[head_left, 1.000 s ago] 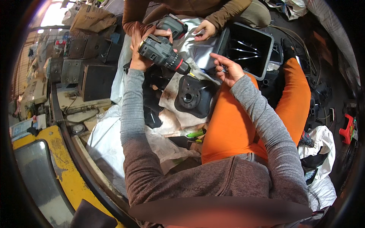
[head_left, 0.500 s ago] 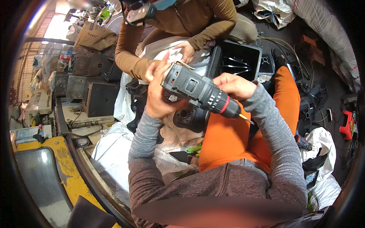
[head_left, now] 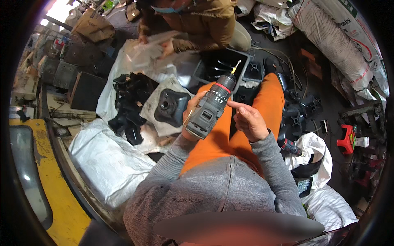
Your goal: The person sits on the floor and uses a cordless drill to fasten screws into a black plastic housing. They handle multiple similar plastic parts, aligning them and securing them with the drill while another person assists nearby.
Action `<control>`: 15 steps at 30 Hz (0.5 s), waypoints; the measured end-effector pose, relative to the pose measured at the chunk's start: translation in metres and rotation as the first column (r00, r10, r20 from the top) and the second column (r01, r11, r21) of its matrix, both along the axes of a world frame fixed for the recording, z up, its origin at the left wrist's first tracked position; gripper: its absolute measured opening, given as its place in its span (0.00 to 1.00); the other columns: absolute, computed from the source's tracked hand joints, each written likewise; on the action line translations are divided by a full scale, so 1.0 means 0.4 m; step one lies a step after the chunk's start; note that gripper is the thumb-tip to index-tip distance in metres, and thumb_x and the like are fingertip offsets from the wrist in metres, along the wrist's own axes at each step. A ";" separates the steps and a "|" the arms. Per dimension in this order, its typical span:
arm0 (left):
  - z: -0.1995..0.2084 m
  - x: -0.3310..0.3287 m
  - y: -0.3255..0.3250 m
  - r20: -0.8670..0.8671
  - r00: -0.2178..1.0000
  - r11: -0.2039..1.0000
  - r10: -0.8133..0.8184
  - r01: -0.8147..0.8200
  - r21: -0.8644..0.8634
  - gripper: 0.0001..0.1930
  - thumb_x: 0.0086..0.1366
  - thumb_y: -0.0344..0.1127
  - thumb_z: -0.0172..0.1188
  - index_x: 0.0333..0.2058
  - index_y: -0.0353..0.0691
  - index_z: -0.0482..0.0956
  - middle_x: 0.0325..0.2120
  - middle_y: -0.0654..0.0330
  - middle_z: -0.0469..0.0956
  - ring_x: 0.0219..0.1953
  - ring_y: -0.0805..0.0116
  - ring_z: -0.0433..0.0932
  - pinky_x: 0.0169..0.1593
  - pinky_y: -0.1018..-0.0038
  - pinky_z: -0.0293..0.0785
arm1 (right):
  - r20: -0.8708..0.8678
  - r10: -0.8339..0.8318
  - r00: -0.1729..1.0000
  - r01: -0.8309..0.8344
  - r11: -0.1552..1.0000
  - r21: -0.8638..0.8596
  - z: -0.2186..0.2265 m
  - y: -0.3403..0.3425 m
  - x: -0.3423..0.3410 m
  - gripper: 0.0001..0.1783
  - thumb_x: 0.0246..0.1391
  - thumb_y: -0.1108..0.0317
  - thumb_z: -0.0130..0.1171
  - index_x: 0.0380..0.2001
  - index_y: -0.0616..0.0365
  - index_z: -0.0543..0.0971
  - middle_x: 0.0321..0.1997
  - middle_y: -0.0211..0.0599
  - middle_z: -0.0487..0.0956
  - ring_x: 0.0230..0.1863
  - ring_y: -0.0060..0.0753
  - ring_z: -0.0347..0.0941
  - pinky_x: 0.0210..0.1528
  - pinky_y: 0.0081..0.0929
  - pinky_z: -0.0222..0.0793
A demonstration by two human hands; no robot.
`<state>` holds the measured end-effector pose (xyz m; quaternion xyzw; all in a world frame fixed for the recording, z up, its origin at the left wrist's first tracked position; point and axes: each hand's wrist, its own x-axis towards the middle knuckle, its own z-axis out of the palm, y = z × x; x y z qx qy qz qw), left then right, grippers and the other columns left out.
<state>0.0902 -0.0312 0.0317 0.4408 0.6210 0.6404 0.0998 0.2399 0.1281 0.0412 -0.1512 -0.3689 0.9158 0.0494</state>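
A cordless drill (head_left: 208, 110) — grey-bodied, with a red ring (head_left: 223, 87) behind its black chuck (head_left: 227, 80) — slants in the left hand (head_left: 191, 119), nose toward the view's upper right, a slim yellow bit (head_left: 235, 67) jutting out, pale-tipped.

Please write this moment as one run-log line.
left hand: holding grey drill | right hand: beside drill, index finger extended | bit: pointing away | black part: on cloth
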 end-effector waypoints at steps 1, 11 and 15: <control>-0.021 0.013 -0.009 0.078 0.997 0.999 -0.025 0.029 -0.041 0.42 0.53 0.32 0.74 0.62 0.37 0.59 0.45 0.53 0.78 0.43 0.66 0.81 0.47 0.72 0.79 | -0.001 -0.007 1.000 0.007 1.000 0.001 -0.010 -0.002 0.003 0.28 0.64 0.56 0.57 0.59 0.65 0.72 0.20 0.14 0.58 0.18 0.10 0.51 0.19 0.13 0.47; -0.029 0.032 -0.001 -0.155 0.987 0.999 -0.041 0.041 -0.008 0.37 0.52 0.30 0.71 0.60 0.35 0.66 0.47 0.50 0.79 0.44 0.55 0.82 0.47 0.66 0.79 | -0.081 -0.046 0.996 0.038 0.994 -0.104 -0.010 -0.022 0.003 0.22 0.60 0.57 0.63 0.52 0.59 0.77 0.19 0.12 0.61 0.17 0.07 0.51 0.18 0.11 0.46; -0.025 0.026 -0.007 -0.249 0.968 0.999 -0.038 0.042 0.012 0.37 0.52 0.30 0.71 0.61 0.36 0.65 0.45 0.50 0.80 0.43 0.55 0.82 0.46 0.67 0.79 | -0.080 -0.029 0.996 0.020 0.994 -0.106 -0.002 -0.022 -0.004 0.23 0.59 0.52 0.64 0.48 0.57 0.77 0.20 0.12 0.62 0.16 0.06 0.51 0.17 0.10 0.46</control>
